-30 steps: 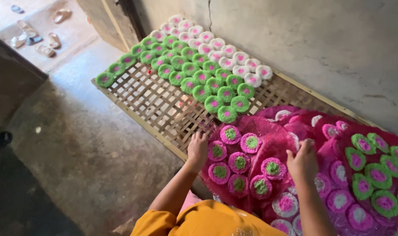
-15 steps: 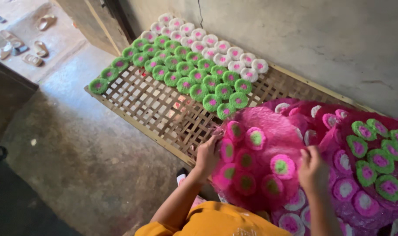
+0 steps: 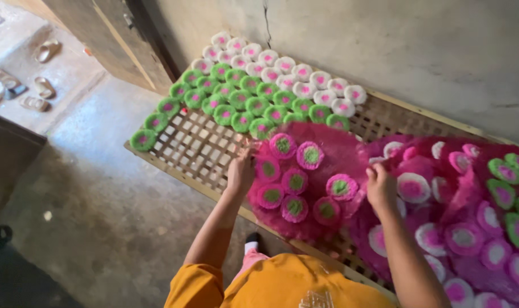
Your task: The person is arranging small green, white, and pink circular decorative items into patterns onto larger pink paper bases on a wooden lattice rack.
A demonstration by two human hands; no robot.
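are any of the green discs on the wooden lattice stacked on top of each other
No, the green discs lie flat in single-layer rows on the wooden lattice.

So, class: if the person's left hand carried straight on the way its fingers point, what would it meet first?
The left hand points up and away over the bare lattice rack. It would probably meet the green-rimmed discs laid there first, though depth is hard to judge.

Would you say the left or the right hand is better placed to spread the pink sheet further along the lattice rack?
Probably the left hand: it grips the pink sheet at its leading edge, beside bare lattice rack. The right hand sits mid-sheet.
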